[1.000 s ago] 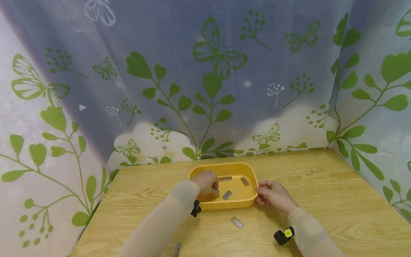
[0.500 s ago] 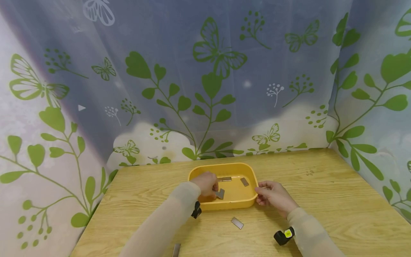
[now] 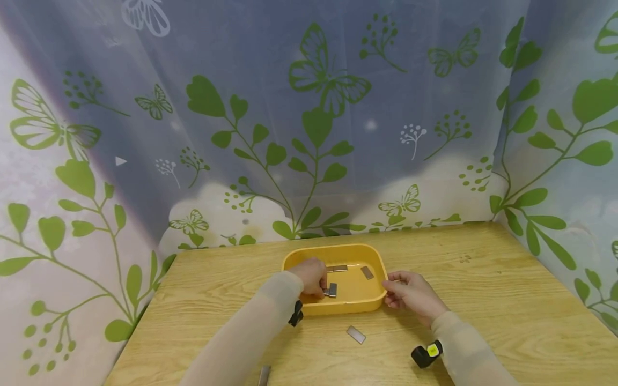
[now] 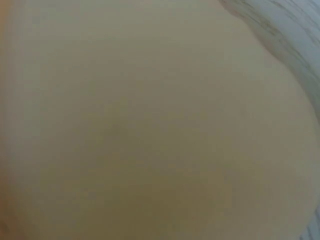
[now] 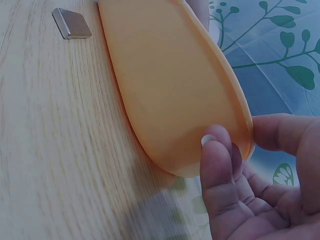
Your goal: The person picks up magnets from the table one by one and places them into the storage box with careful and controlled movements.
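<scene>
wood counter [image 3: 483, 300]: left hand [image 3: 311, 276] pinches small stiff metal plate [image 3: 331, 290]; right hand [image 3: 410, 294] fingers grip light tray [image 3: 333, 252] rim.

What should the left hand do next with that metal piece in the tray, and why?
Probably lift it clear of the tray. The left hand already pinches a metal piece over the tray floor, and the right hand steadies the rim, so nothing more looks needed before raising it.

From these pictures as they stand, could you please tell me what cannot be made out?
- Left wrist view: only a beige blur, too close to show anything.
- Head view: left hand hides its fingertips on the metal piece.
- Head view: bottom edge cuts off another metal piece.
- Right wrist view: the yellow tray wall hides its contents.
</scene>
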The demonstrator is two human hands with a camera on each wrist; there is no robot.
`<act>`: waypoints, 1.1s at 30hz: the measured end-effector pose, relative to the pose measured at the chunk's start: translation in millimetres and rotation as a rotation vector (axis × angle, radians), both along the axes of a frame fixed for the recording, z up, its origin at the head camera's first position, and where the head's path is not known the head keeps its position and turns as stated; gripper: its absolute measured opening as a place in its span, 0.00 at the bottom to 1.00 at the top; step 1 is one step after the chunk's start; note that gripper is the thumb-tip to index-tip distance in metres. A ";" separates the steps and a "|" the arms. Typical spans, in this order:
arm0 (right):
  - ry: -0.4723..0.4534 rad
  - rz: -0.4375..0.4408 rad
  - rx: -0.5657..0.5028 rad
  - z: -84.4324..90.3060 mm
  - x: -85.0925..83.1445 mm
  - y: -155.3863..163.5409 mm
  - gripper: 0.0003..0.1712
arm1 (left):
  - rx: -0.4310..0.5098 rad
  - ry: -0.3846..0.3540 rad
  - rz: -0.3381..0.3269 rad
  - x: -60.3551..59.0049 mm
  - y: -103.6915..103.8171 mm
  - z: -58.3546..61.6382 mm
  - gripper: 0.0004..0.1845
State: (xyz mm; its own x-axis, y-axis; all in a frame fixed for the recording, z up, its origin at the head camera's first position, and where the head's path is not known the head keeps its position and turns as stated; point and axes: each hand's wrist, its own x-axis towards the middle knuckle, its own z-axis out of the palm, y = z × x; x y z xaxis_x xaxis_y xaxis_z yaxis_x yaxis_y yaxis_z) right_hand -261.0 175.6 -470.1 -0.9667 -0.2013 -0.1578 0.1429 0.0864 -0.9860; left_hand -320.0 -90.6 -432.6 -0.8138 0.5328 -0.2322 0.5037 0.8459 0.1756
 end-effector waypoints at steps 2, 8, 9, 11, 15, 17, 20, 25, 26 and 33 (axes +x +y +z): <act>0.001 0.000 0.000 -0.6 -0.1 0.0 0.22 | 0.012 -0.010 -0.001 -1.2 -0.5 -1.0 0.05; 0.005 -0.005 0.001 -0.4 -0.2 0.7 0.22 | 0.019 -0.008 -0.019 -6.6 -0.7 -3.7 0.05; 0.004 -0.006 -0.001 -0.3 -0.1 0.8 0.22 | 0.014 -0.007 -0.021 -7.3 -0.4 -4.0 0.06; 0.003 -0.004 -0.002 -0.4 -0.1 1.0 0.23 | 0.006 -0.006 -0.022 -8.6 0.4 -4.2 0.07; -0.006 -0.009 -0.007 -0.3 0.3 0.5 0.23 | -0.019 -0.003 -0.025 -10.4 2.0 -3.1 0.08; -0.006 -0.009 -0.007 -0.1 0.3 0.1 0.22 | -0.029 0.000 -0.023 -10.9 2.3 -2.0 0.09; -0.009 -0.012 -0.007 0.2 -0.2 -0.6 0.22 | -0.042 0.013 -0.018 -11.1 1.2 -1.0 0.10; -0.004 -0.005 -0.007 1.7 -0.9 -1.0 0.23 | -0.052 0.052 0.010 -12.9 -3.0 -1.5 0.13; 0.000 -0.001 -0.007 1.8 -0.8 -0.9 0.23 | -0.052 0.062 0.017 -13.3 -3.9 -1.9 0.12; 0.013 0.016 -0.016 2.6 1.2 -0.1 0.25 | -0.065 0.112 0.033 -17.8 -8.8 -8.4 0.10</act>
